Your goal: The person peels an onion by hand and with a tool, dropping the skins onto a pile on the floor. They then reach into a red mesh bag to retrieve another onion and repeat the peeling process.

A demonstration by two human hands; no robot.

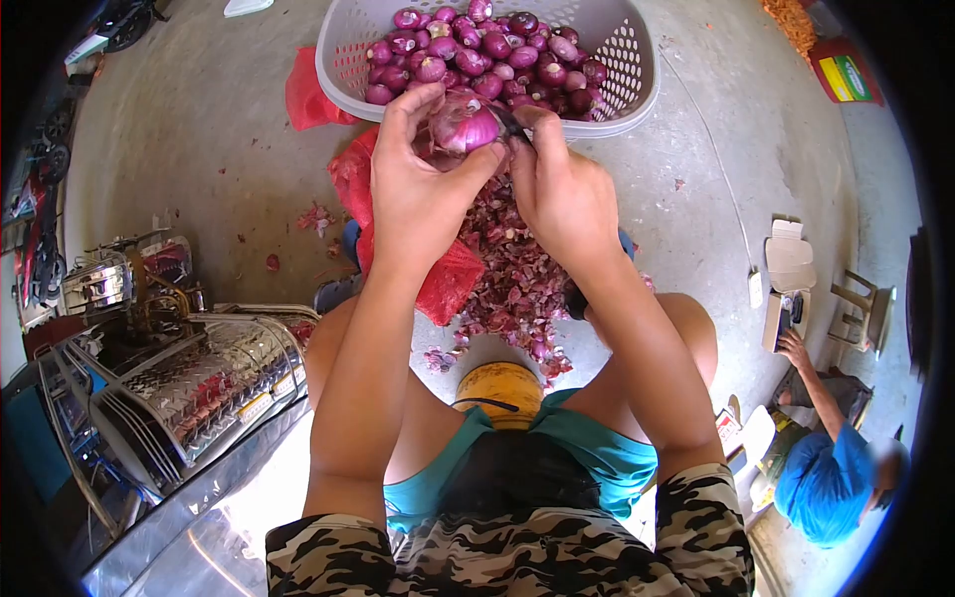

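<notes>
A red onion (466, 125) is held up in front of me, its loose skin partly peeled. My left hand (426, 164) is closed around its left side and underside. Against the onion's right side, my right hand (557, 179) is pinched on a small dark blade-like tool (513, 125); most of this tool is hidden by the fingers. Below the hands, a heap of onion skins (512, 269) lies on the floor between my feet. Just beyond the hands stands a grey plastic basket (343, 95) with several red onions (487, 60) in it.
A red mesh bag (448, 284) lies left of the skins. I sit on a yellow stool (497, 383). Chromed metal machinery (219, 373) stands at the left. At the right, a person in a blue shirt (826, 483) reaches to an open cardboard box (791, 264) near a wooden stool (860, 313).
</notes>
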